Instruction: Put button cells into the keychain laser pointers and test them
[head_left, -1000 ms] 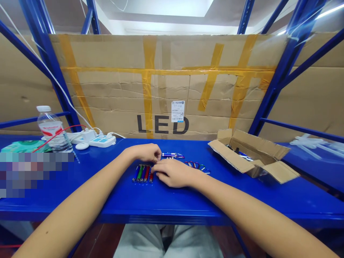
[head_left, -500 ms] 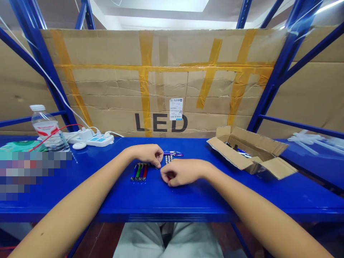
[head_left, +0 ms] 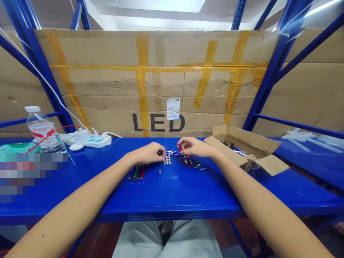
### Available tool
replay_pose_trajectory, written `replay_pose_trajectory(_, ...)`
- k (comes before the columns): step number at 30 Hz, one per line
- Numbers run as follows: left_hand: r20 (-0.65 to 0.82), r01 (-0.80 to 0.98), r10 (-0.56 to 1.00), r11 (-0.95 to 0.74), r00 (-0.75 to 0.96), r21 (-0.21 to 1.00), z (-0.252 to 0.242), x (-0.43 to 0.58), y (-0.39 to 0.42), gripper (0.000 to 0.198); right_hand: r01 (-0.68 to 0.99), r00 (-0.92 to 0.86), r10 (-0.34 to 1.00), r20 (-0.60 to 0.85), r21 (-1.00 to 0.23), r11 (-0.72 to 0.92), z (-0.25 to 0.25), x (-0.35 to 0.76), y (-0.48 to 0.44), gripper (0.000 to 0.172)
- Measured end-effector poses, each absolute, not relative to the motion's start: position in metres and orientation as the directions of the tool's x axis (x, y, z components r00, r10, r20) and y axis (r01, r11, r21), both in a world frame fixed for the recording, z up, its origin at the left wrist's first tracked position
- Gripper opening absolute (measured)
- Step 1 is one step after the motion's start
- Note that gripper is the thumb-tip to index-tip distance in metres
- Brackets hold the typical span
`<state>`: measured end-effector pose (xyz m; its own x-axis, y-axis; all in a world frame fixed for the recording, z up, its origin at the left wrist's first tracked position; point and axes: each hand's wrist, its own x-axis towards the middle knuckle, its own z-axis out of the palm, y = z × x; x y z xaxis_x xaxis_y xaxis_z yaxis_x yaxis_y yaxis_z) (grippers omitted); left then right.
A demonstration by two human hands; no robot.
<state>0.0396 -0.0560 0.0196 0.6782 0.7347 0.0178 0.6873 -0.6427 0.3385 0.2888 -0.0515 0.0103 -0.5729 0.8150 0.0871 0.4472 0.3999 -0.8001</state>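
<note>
My right hand [head_left: 195, 147] is closed on a small red tube [head_left: 179, 147], held by the fingertips at the back of the blue table. My left hand [head_left: 151, 153] is curled, with its fingertips beside several small silver discs [head_left: 167, 159]; what it holds, if anything, I cannot make out. Between the hands lies a blue and silver pen-like piece [head_left: 172, 153]. Coloured carabiners [head_left: 192, 163] rest below my right hand. In front of my left hand, blue, green and red tubes [head_left: 138, 172] lie side by side. One small silver piece [head_left: 160, 171] sits apart.
An opened cardboard box [head_left: 248, 147] with pen-like items stands at the right. A power strip [head_left: 94, 139], a water bottle [head_left: 44, 129] and a white oval object [head_left: 76, 147] are at the left. Large taped cardboard [head_left: 113, 89] stands behind the table [head_left: 172, 193].
My right hand has moved back and to the right, now holding the red tube and revealing the carabiners. My left hand stays near the silver discs. The view has shifted slightly.
</note>
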Motion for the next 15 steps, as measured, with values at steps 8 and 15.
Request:
replay_pose_trajectory(8,0.031,0.640,0.654,-0.748,0.756,0.177,0.016,0.051,-0.068,0.015,0.496,-0.582,0.793,0.177,-0.695,0.520,0.005,0.279,-0.054,0.021)
replay_pose_trajectory(15,0.074,0.580,0.590,-0.805,0.804,0.124,0.014,0.053,-0.068,0.020,0.513,-0.586,0.788,0.190,-0.666,0.542,0.005,0.279,-0.054,0.021)
